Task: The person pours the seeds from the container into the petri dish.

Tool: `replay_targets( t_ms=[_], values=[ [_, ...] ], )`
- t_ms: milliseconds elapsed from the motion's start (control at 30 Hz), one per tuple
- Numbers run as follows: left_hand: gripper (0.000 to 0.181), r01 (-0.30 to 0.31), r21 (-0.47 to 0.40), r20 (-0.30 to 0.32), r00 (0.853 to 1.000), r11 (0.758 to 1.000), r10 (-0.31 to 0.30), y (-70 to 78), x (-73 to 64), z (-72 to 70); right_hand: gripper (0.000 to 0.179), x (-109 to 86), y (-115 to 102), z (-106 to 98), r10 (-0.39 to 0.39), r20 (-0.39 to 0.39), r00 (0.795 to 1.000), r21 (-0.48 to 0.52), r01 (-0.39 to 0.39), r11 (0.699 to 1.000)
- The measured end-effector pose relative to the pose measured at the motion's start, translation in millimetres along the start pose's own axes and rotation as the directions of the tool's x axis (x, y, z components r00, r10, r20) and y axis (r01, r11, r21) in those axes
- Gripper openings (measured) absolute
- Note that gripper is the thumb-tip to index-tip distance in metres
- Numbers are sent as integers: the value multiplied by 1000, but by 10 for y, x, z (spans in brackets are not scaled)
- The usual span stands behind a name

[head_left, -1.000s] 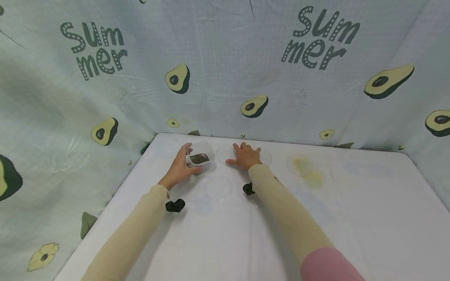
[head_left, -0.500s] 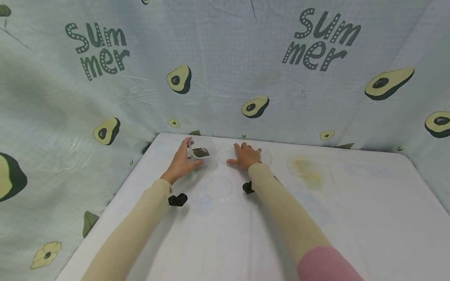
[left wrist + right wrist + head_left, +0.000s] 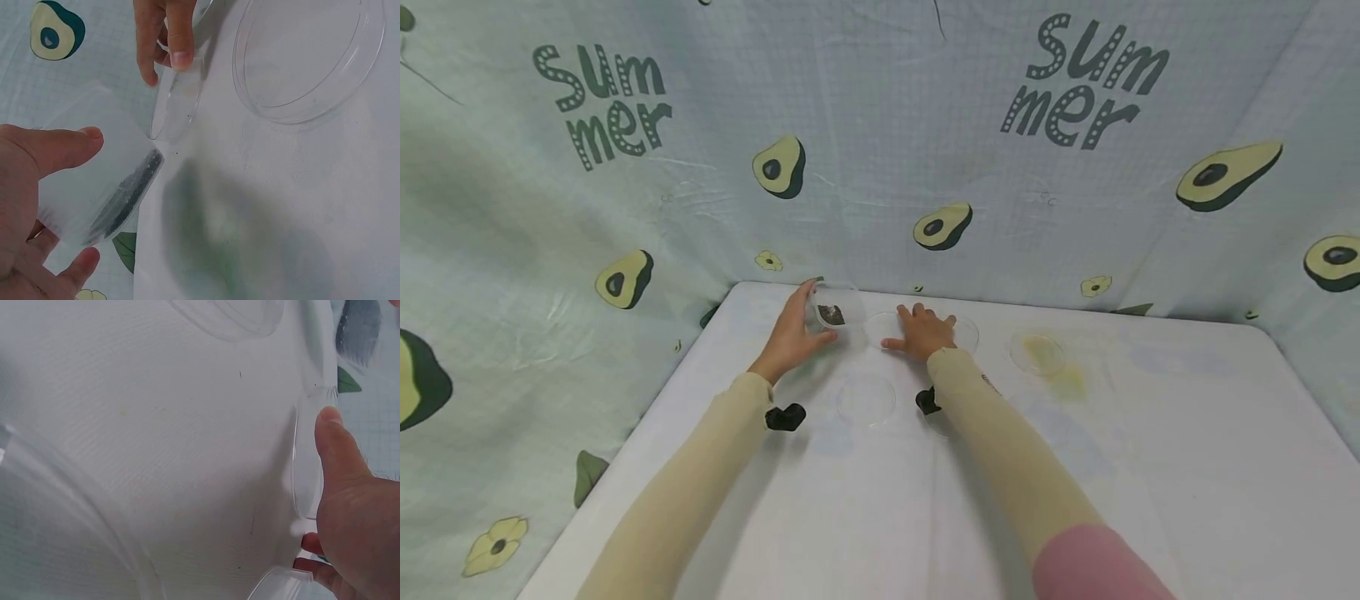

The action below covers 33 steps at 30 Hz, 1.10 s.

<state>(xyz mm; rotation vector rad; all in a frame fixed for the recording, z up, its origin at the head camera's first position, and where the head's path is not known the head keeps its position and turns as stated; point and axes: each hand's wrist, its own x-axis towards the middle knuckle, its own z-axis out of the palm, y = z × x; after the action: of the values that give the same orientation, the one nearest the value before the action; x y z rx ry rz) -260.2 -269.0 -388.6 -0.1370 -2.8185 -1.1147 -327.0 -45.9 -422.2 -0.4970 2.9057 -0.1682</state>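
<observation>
My left hand [image 3: 793, 333] grips a clear plastic tub [image 3: 837, 296] by its side, thumb on one face and fingers round the other. Dark fine grains [image 3: 831, 315] lie gathered along one edge of the tilted tub; their kind is too small to tell. In the left wrist view the tub [image 3: 100, 156] is off the table. My right hand [image 3: 925, 332] rests among the clear round dishes, fingers spread, its thumb touching the near left dish [image 3: 871, 333]. Another dish [image 3: 970, 335] is partly hidden behind that hand.
Further clear dishes stand on the white table [image 3: 850, 517]: one dish [image 3: 867, 402] in front, one dish [image 3: 1037, 354] at right over a yellow patch, and one partly under the right sleeve [image 3: 992, 442]. A printed curtain [image 3: 865, 167] hangs behind the table's far edge.
My left hand has shifted slightly away and to the right with the tub, whose tilt has changed, its grains sliding into a smaller heap. The right hand stays where it was.
</observation>
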Motion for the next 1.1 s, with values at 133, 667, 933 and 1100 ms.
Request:
replay_targets(
  t_ms=[133,667,933,1100],
  values=[
    [94,-2,13,2,1000,1000,2,24,28,16,86,-1,-5,4,6,-6,1000,-18,-6,1000],
    [93,-80,89,-45,995,993,84,50,83,93,86,3,-16,11,15,-13,1000,19,-15,1000],
    [93,-87,125,-46,995,988,94,54,82,92,88,23,-21,-8,32,14,999,42,-33,999],
    [93,-99,133,-61,992,986,108,37,85,81,88,28,-27,-13,33,13,999,34,-33,999]
  ],
)
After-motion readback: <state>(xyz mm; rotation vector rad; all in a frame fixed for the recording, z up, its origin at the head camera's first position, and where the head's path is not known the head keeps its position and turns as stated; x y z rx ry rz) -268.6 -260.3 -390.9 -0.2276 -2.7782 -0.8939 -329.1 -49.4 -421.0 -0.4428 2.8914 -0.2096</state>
